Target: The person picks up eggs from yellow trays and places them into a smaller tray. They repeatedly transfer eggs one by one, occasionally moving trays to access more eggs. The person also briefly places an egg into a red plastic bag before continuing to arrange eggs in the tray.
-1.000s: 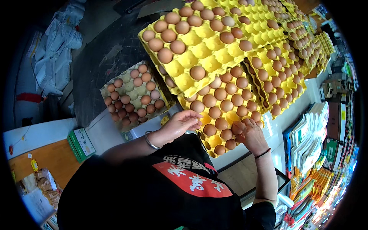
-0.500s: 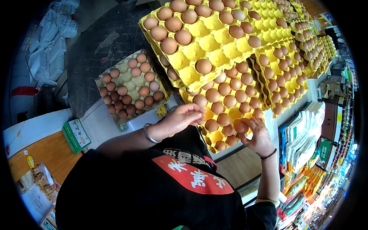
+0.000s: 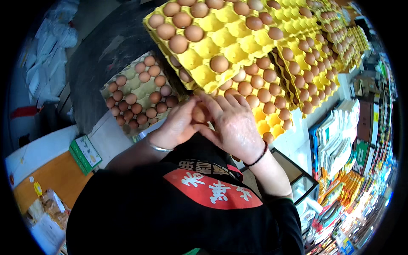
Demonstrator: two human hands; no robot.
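A brown egg (image 3: 199, 114) is cupped between my two hands in front of my chest. My left hand (image 3: 176, 126), with a silver bangle at its wrist, curls around it from the left. From the right my right hand (image 3: 236, 122), wearing a dark beaded bracelet, closes over it; its fingers hide part of the egg. Beyond my left hand sits a grey-green egg tray (image 3: 142, 86), partly filled with brown eggs. A lower yellow egg tray (image 3: 264, 120) of eggs lies past my right hand, partly covered by it. Above stands a higher yellow tray (image 3: 231, 38) with several bare cups.
More yellow egg trays (image 3: 306, 83) stretch away to the far right. A dark round surface (image 3: 91, 80) lies behind the grey-green tray. At left, a green box (image 3: 85, 154) stands on a wooden counter (image 3: 51, 174). Stacked bags (image 3: 335, 131) and shelves fill the right.
My right hand has moved left from the lower yellow tray with an egg and met my left hand. My left hand has shifted slightly left. The view has shifted a little.
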